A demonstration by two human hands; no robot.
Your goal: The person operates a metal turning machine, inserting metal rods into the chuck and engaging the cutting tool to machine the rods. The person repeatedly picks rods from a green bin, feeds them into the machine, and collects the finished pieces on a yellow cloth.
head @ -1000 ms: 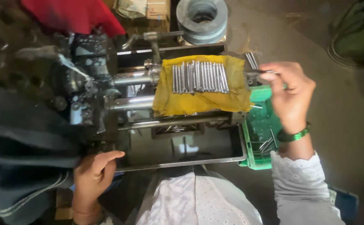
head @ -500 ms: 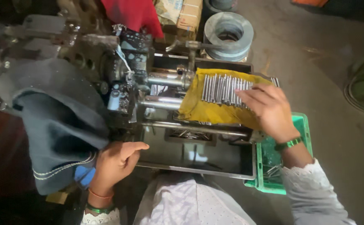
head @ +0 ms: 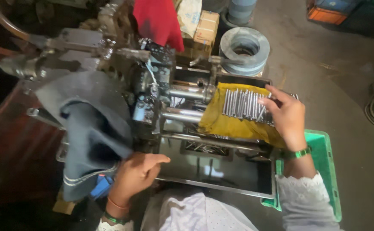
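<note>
Grey concrete floor [head: 324, 55] lies around a dark, greasy metal machine [head: 152, 98] in a workshop. On the machine's right end a yellow cloth [head: 227, 124] is draped, and a row of thin, shiny metal pins [head: 242, 103] lies side by side on it, too many and too close to count. The right hand [head: 285, 115] rests on the far end of that row, fingers [head: 270, 102] spread flat over the pins and touching them, holding none that can be seen. Under its wrist, which wears a green bangle, stands one green plastic crate [head: 326, 154]; its contents are hidden. Below the cloth sits a shallow dark metal tray [head: 221, 171] with loose metal bits near its upper edge. The left hand [head: 137, 173] lies at the tray's left corner, fingers loosely curled and empty, just beside a grey cloth [head: 88, 128] hung over the machine. Beyond the right fingertips stand one ribbed grey ring [head: 243, 49], a cardboard box [head: 206, 28] and a red cloth [head: 157, 19].
</note>
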